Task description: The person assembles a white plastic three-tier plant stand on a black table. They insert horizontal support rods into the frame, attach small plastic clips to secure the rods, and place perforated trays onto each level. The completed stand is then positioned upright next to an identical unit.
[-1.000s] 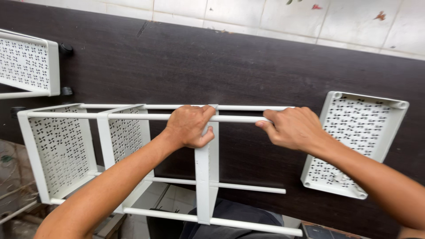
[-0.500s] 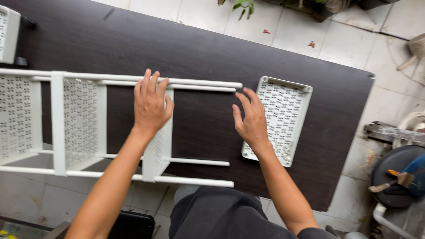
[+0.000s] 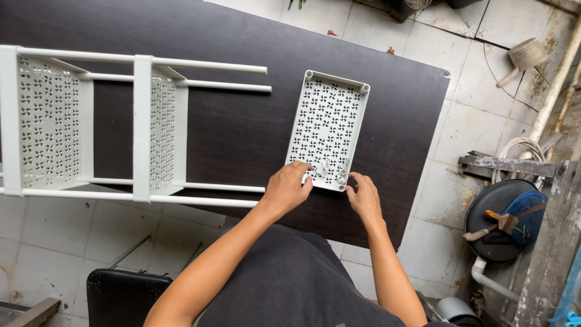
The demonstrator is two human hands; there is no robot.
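Nearest, the left hand (image 3: 287, 189) and right hand (image 3: 365, 197) rest at the near short edge of a white plastic tray (image 3: 327, 130); left fingers (image 3: 304, 172) curl loosely onto its rim beside a few small pale pieces (image 3: 330, 172), right fingers (image 3: 358, 180) are bent, touching its corner, gripping nothing I can make out; the rectangular tray, perforated with pinwheel holes, lies flat on the dark wood-grain table (image 3: 242, 133); farther left, a white rack (image 3: 103, 124) of tubular rods and perforated panels lies on its side.
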